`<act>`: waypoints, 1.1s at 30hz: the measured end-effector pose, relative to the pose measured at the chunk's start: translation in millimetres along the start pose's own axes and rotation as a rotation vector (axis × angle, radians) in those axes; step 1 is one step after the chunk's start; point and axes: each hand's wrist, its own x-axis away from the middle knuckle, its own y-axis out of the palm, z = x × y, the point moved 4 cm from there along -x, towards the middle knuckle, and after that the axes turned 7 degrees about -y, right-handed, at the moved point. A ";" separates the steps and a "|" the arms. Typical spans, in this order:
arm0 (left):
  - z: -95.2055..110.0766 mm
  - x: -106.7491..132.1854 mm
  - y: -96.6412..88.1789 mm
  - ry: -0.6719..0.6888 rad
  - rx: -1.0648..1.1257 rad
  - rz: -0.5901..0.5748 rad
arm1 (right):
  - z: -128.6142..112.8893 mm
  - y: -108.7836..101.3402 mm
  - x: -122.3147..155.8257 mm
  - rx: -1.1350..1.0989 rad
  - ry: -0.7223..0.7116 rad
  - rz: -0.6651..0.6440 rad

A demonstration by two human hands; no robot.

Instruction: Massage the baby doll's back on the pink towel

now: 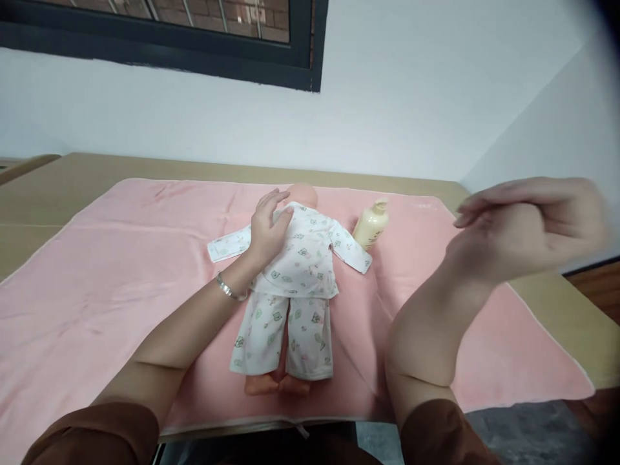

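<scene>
White green-printed pyjamas (307, 258), pink blanket (121, 290), pale-yellow bottle (371, 226), brown sleeves (97, 436)

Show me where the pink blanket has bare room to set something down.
Widest: the pink blanket from its left edge to the doll and left forearm. A smaller patch lies between the bottle and the right forearm. The middle is crowded: left hand at the doll's shoulder, bottle beside a sleeve.
</scene>
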 end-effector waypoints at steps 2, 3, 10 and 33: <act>35.5 6.8 2.9 -0.044 0.215 -0.076 | 4.6 1.5 -2.9 -0.011 0.014 0.026; 49.5 9.9 7.8 -0.095 0.334 -0.119 | 8.4 4.1 -3.3 -0.013 0.054 -0.009; 62.9 12.4 103.2 -1.048 0.980 -0.649 | 62.7 25.8 13.7 0.271 0.433 -0.461; 36.9 9.6 134.9 -1.374 1.174 -0.561 | 113.4 58.4 44.6 0.823 0.680 -0.890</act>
